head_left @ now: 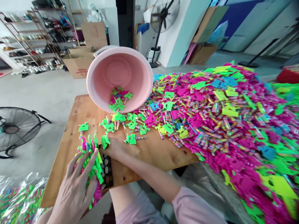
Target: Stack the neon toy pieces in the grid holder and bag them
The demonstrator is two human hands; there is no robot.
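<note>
My left hand (pixel 76 182) lies with fingers stretched and spread over a row of green and pink plastic pieces (pixel 97 169). The row stands packed on edge in a black tray with holes (pixel 107 174) at the near edge of the wooden board. My right hand (pixel 114 149) is at the tray's far end, its fingers closed on a bright green castle-shaped plastic piece (pixel 105 141); the fingertips are partly hidden. More green pieces (pixel 130 139), some joined to thin printed tubes, lie beyond on the board.
A pink tub (pixel 93 77) tilts toward me with several pieces inside. To the right spreads a large heap of pink, green, yellow and blue pieces (pixel 201 102). A floor fan (pixel 18 129) and a clear bag of pieces (pixel 21 199) are on the left. Cardboard boxes (pixel 79 63) stand behind.
</note>
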